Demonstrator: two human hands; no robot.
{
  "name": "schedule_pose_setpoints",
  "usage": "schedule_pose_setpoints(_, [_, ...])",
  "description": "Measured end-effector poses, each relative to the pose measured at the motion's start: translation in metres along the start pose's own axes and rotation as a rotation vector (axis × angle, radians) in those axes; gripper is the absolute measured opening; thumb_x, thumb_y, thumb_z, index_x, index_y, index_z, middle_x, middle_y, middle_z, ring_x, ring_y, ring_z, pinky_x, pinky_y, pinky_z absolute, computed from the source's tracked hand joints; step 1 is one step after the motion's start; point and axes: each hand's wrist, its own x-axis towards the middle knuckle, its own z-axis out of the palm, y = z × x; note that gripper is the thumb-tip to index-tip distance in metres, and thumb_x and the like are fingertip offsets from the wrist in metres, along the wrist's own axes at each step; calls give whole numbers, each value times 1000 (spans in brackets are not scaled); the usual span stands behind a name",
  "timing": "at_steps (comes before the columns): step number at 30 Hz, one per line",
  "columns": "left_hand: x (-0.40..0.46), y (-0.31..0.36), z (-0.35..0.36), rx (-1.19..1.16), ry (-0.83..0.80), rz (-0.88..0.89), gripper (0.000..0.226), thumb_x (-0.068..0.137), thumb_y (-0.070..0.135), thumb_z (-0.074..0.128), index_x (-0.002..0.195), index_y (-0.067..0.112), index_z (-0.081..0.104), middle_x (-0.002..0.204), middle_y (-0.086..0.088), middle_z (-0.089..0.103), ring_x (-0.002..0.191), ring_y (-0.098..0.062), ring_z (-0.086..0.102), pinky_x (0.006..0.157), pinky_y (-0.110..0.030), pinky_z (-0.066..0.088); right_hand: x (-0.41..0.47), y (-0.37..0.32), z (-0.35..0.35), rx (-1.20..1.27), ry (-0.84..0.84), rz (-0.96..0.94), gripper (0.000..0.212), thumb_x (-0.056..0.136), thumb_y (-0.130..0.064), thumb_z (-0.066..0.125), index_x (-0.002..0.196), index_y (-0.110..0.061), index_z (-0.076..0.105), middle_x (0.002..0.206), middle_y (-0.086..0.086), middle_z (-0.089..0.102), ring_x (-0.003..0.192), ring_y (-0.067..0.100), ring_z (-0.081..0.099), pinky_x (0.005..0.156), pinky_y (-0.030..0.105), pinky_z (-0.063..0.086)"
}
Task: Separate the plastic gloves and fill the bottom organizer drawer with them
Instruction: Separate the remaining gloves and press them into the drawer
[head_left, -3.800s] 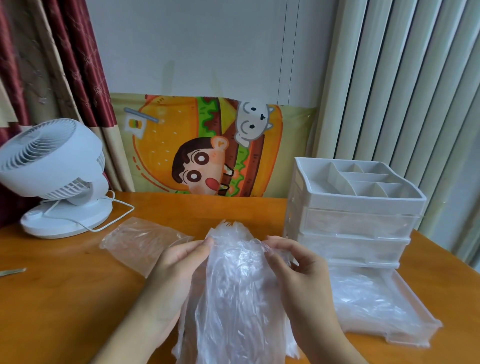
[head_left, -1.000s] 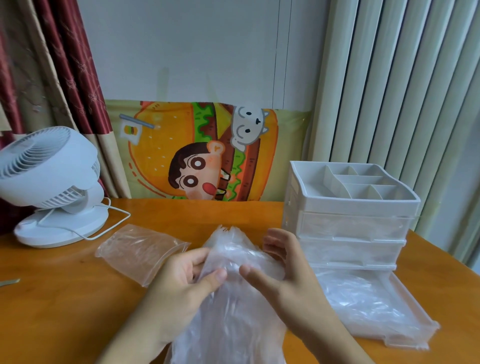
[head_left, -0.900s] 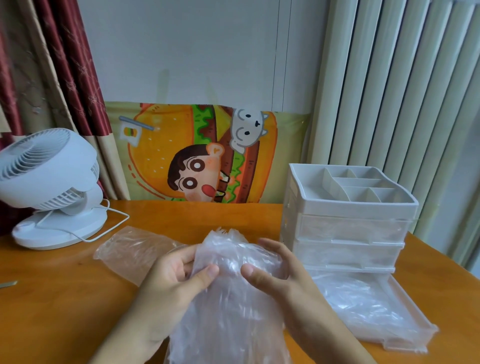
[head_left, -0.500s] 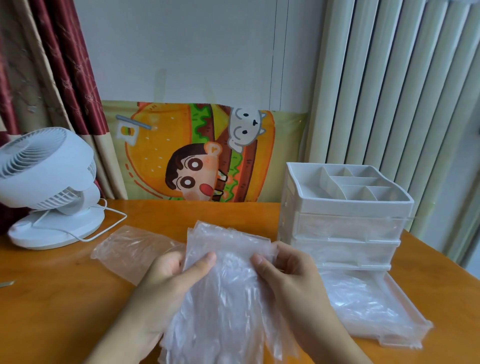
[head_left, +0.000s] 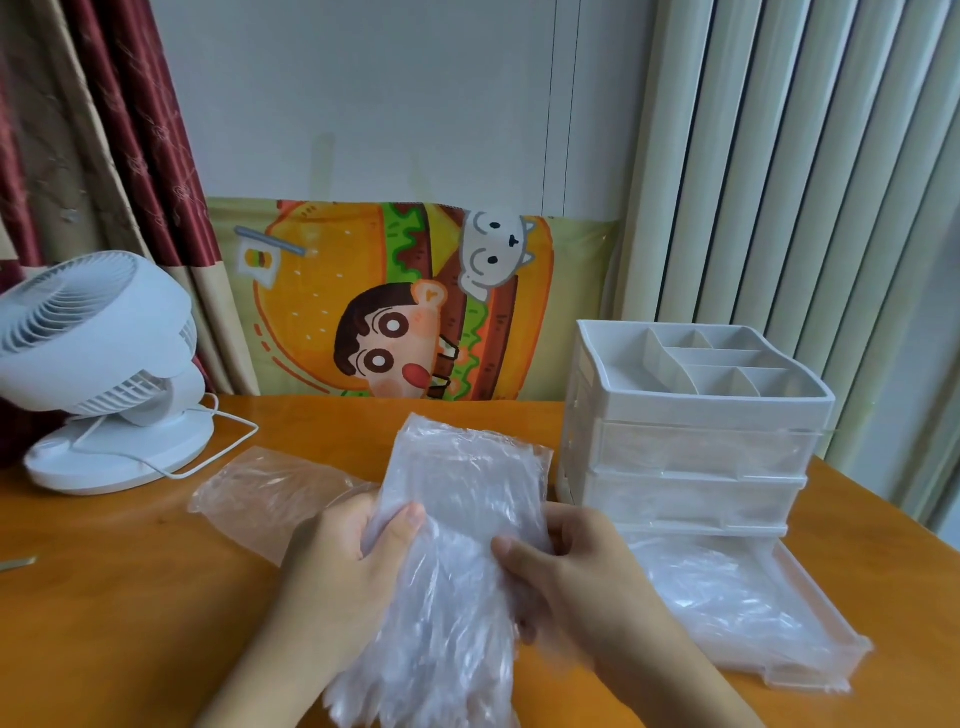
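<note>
Both hands on the stack of plastic gloves (head_left: 457, 525), held up just left of the organizer (head_left: 696, 441). Left hand (head_left: 343, 566) grips the stack's left edge, thumb curled over the front. Right hand (head_left: 571, 566) pinches the right edge, thumb on top. Looks like thumbs are set to shear off one layer. Bottom drawer (head_left: 810, 670) is pulled out at the organizer's foot, gloves already inside. Empty bag (head_left: 265, 493) lies further left.

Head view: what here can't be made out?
- Glove stack: number of gloves unreadable; clear layers blur together, lower end cut off by the bottom edge.
- Right hand: fingers hidden behind the stack.
- Bottom drawer: fill level unclear through crinkled plastic.
- Object at the left edge: cut off, unidentifiable.
</note>
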Motion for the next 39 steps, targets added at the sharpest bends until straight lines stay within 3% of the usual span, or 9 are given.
schedule_pose_setpoints(8, [4,0,-4,-25,-88,-25,52,96,41,63,48,30,47,43,10,38,42,-5,40,47,-15,33,2,-1,-2,43,19,-22,22,105,-5,61,85,2,59,50,9,44,40,19,37,44,26,31])
schedule_pose_setpoints(17, [8,-4,-11,-2,-68,-16,51,94,45,62,55,19,40,44,7,34,43,-7,37,46,-20,32,-6,-10,-8,-57,-97,47,32,105,-10,61,74,-3,56,53,7,41,42,18,30,45,26,24])
schedule_pose_setpoints(21, [12,-13,-20,56,-97,-11,58,89,56,61,67,3,60,46,2,34,44,-11,38,47,-22,31,-5,-13,-10,-67,-84,25,39,105,-9,61,68,-10,52,52,5,44,40,17,28,43,23,23])
schedule_pose_setpoints(23, [12,-14,-23,82,-102,-25,58,89,60,59,77,4,71,45,-3,42,41,-18,46,48,-32,39,-5,-11,-10,-64,-88,15,37,106,-9,61,70,-9,53,52,5,45,39,16,28,43,22,23])
schedule_pose_setpoints(27, [12,-16,-26,93,-95,-67,65,90,63,53,71,1,64,43,-1,47,34,-14,45,45,-29,37,-4,-9,-10,-46,-92,15,35,106,-11,62,70,-10,59,54,11,51,38,17,33,43,24,26])
schedule_pose_setpoints(30, [12,-19,-24,186,21,3,50,83,70,52,71,24,64,59,10,63,55,-8,61,53,-27,47,-1,-9,-9,-9,-72,18,39,104,-12,64,65,-16,63,55,10,57,39,18,40,46,25,32])
schedule_pose_setpoints(33, [9,-10,-24,307,211,225,23,86,53,64,80,32,57,76,14,58,77,-8,59,60,-23,49,1,-8,-3,68,-78,-7,25,92,-23,74,68,-15,70,63,11,61,53,21,53,61,33,40])
schedule_pose_setpoints(36, [-2,12,-12,99,101,318,25,92,46,67,80,25,65,72,7,60,75,-14,61,62,-22,49,-3,-12,4,49,-58,-93,21,86,-28,73,78,-9,73,68,5,63,59,16,57,58,25,41])
schedule_pose_setpoints(39, [-14,28,6,-282,-185,78,47,80,69,66,96,24,69,83,1,70,82,-18,69,70,-37,58,-16,-21,17,-64,-99,-254,16,100,-25,70,91,-15,79,81,-4,75,75,16,69,66,32,52])
